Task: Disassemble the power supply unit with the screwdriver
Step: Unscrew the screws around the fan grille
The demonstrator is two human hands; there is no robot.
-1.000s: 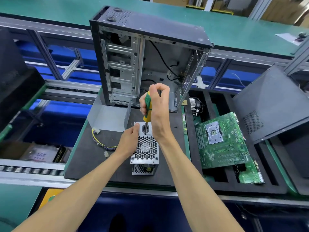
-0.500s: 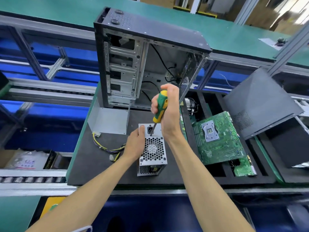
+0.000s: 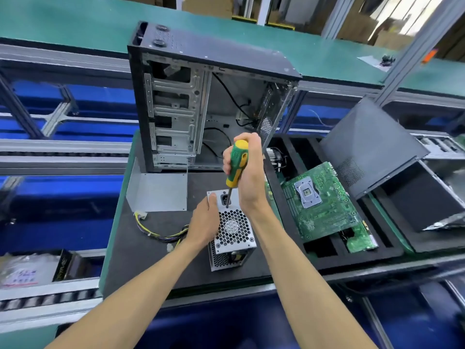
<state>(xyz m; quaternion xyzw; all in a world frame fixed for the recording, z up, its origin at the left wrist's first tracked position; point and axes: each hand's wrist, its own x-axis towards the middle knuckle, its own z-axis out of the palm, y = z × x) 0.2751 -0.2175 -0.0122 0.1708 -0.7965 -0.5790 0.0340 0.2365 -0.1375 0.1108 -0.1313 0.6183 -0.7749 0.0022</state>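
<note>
At frame centre, right hand (image 3: 249,172) grasping green-and-yellow screwdriver (image 3: 235,163) tilted tip-down onto perforated silver power supply unit (image 3: 232,229), which left hand (image 3: 205,222) grips.

Beyond the grip: open computer case (image 3: 201,102) upright, blocking that side
Left of grip: bare black mat (image 3: 141,250), crossed by wire bundle (image 3: 161,233); grey metal cover (image 3: 158,192) upright beyond it
Right of grip: motherboard (image 3: 324,205) tilted over foam slots, near
Near side: mat strip open below power supply unit (image 3: 232,233)
</note>
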